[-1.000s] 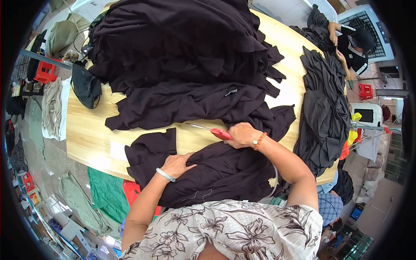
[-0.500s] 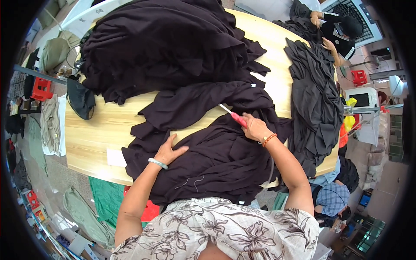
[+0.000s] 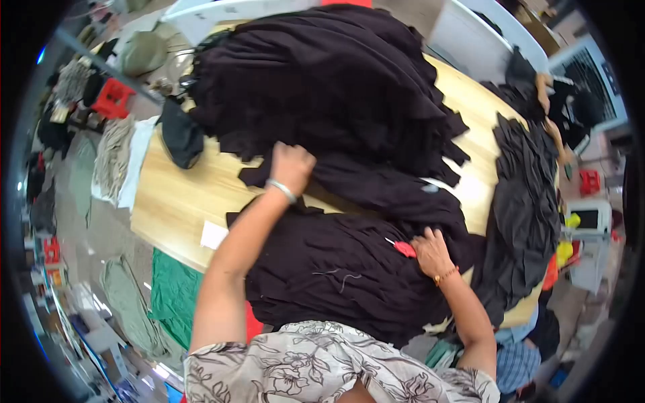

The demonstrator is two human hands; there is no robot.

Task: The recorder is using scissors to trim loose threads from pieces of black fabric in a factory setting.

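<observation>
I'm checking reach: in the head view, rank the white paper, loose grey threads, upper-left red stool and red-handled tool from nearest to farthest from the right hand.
From the right hand:
1. Red-handled tool: just left, in its grip
2. Loose grey threads: lower left, on dark cloth
3. White paper: far left, on the table
4. Red stool: upper left, off the table

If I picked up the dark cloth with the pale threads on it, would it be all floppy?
Probably very floppy: the dark cloth slumps in soft wrinkles. It likely wouldn't roll, because it lies spread out over the table. The pale threads might slide off, since they look loose on top.
</observation>
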